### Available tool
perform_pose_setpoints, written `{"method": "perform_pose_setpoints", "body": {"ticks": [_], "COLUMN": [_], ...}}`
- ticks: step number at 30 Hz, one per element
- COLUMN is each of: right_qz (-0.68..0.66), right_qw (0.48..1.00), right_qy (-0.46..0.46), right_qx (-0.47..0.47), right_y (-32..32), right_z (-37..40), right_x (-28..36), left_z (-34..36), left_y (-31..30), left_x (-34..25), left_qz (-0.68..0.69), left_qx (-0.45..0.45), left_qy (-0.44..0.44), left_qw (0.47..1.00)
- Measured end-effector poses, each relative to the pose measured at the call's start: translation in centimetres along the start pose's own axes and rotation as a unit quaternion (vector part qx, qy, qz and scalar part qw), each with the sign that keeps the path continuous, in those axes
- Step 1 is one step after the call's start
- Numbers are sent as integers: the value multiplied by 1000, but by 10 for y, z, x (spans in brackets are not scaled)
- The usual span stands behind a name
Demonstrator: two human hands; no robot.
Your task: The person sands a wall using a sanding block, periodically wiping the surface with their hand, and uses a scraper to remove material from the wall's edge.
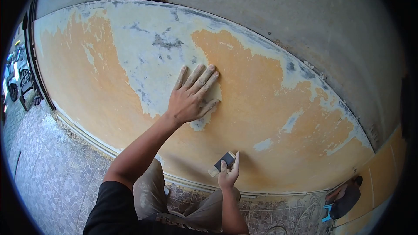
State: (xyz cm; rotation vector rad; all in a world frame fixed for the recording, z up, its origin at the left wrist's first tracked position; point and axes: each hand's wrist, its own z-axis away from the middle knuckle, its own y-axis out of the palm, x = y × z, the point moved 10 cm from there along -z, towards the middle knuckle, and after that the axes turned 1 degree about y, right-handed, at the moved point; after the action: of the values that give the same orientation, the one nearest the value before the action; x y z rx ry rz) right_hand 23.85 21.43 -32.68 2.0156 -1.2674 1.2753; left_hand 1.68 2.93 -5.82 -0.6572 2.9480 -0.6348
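My left hand (191, 98) lies flat against the wall (244, 87), dusty fingers stretched upward and thumb out to the right. Under it the surface changes from a pale, scraped patch (143, 56) to orange paint. Lower down and to the right, my right hand (228, 174) grips a sanding block (224, 163), a light-coloured block with a dark sheet wrapped round its middle. The thumb presses on the dark sheet and a finger runs along its far side. The block is close in front of the lower wall.
Grey bare wall (305, 13) rises above the painted part, with a crack at the top. Patterned tiles (56, 169) cover the ground. At the lower right another person (346, 198) is by a blue stool (327, 213). A hose (305, 213) lies nearby. Vehicles (15, 74) stand far left.
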Motion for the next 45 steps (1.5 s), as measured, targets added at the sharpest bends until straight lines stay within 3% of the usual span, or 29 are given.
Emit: {"method": "perform_pose_setpoints", "body": {"ticks": [5,11,19,21,22,23,24,25,26,27,28,29,31,33,35,36,39,40,41,42,44,45], "right_qz": [-48,-53,-95,-201,-271,-339,-375,-409,-406,-430,-451,-450,-533,-548,-587,-590,-554,-554,-403,-234,-88,13], "right_qw": [998,996,992,971,949,921,905,887,889,869,843,844,754,737,689,683,713,711,839,927,959,939], "right_qy": [17,66,88,126,154,180,168,154,162,130,95,99,148,151,167,180,166,162,82,-3,-209,-330], "right_qx": [-23,-37,-9,13,44,71,110,148,136,206,278,275,353,364,392,392,396,400,357,295,173,95], "right_y": [-8,-20,15,36,49,60,68,76,79,95,107,112,135,140,144,145,148,148,137,124,100,88], "right_z": [5,25,7,-8,-15,-25,-36,-43,-50,-55,-53,-56,-48,-45,-38,-36,-44,-49,-68,-89,-123,-132], "right_x": [14,-15,12,39,66,94,115,134,142,164,183,181,184,189,201,200,209,221,228,240,284,319], "left_z": [-46,-53,-37,-24,-12,0,15,25,40,54,60,63,65,69,75,76,73,66,60,46,27,15], "left_y": [-52,-61,-64,-63,-59,-55,-47,-45,-27,-11,-8,-6,-8,-7,-2,-1,0,-5,-11,-28,-51,-68], "left_x": [45,47,36,31,28,21,15,4,-7,-21,-31,-35,-51,-53,-53,-52,-43,-31,-17,-4,38,53], "left_qz": [-11,-8,33,58,153,249,346,355,516,652,675,677,749,752,797,796,814,829,841,841,757,702], "left_qx": [-65,-61,-22,-13,-2,11,60,71,130,182,203,206,233,264,251,249,219,151,81,38,-57,-116], "left_qy": [-74,-66,-47,-44,-42,-41,-113,-113,-172,-226,-219,-222,-219,-237,-267,-265,-279,-295,-309,-302,-303,-291], "left_qw": [995,996,998,997,987,967,929,925,829,700,675,671,580,556,480,484,460,450,437,447,576,640]}}
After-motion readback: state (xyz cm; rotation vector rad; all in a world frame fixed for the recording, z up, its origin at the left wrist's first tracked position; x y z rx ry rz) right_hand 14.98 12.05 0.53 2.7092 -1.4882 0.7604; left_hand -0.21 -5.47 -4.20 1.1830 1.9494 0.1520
